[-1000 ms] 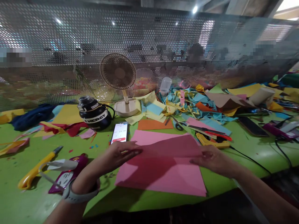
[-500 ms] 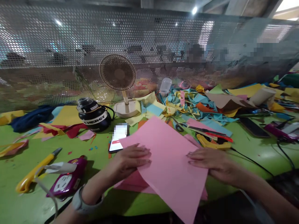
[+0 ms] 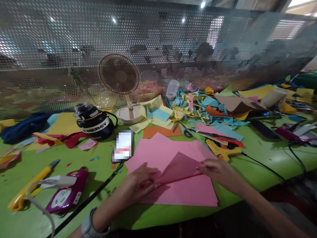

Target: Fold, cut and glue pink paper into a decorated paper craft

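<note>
A pink paper sheet (image 3: pixel 180 168) is doubled over into a triangle, its folded edge towards me. My right hand (image 3: pixel 216 172) pinches its right corner between thumb and fingers. At the left corner, my left hand (image 3: pixel 141 181) holds the paper, thumb below and fingers bent over it. Beneath lie more pink sheets (image 3: pixel 188 193), spread slightly askew on the green table. A phone with a lit screen (image 3: pixel 122 145) lies just beyond my left hand. Past my right hand is a yellow glue gun (image 3: pixel 221 150) with a black cord.
Scissors (image 3: pixel 187 130) and a heap of paper scraps (image 3: pixel 195 105) lie behind the sheets. A small fan (image 3: pixel 120 76) and a black flask (image 3: pixel 92 122) stand at the back left. Another yellow glue gun (image 3: pixel 32 188) and a purple power strip (image 3: pixel 66 191) lie left.
The single pink sheet was spread flat between my hands and is now doubled into a triangle. Both hands have come down to its corners. The stack underneath now shows more.
</note>
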Demonstrator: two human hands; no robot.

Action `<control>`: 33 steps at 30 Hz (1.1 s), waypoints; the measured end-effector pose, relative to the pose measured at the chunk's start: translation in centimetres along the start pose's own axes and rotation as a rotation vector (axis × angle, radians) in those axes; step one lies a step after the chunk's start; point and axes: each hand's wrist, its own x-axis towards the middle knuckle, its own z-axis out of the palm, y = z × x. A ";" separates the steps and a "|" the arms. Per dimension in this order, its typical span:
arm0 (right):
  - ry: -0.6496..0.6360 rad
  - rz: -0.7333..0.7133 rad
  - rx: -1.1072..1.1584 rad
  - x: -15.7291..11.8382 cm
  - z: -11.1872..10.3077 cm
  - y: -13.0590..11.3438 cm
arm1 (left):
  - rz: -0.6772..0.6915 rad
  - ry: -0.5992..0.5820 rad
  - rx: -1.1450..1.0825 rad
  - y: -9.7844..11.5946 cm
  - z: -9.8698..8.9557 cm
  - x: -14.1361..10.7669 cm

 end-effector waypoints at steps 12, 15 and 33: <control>0.485 -0.122 -0.338 1.7 2.6 -0.5 | -0.379 0.176 0.116 1.7 0.3 2.8; 0.383 -0.325 -0.439 1.3 3.3 -1.1 | -0.357 0.180 0.147 1.1 0.3 3.2; 0.047 0.084 0.221 0.0 -2.7 -2.4 | -0.210 0.081 -0.274 1.7 -0.6 2.1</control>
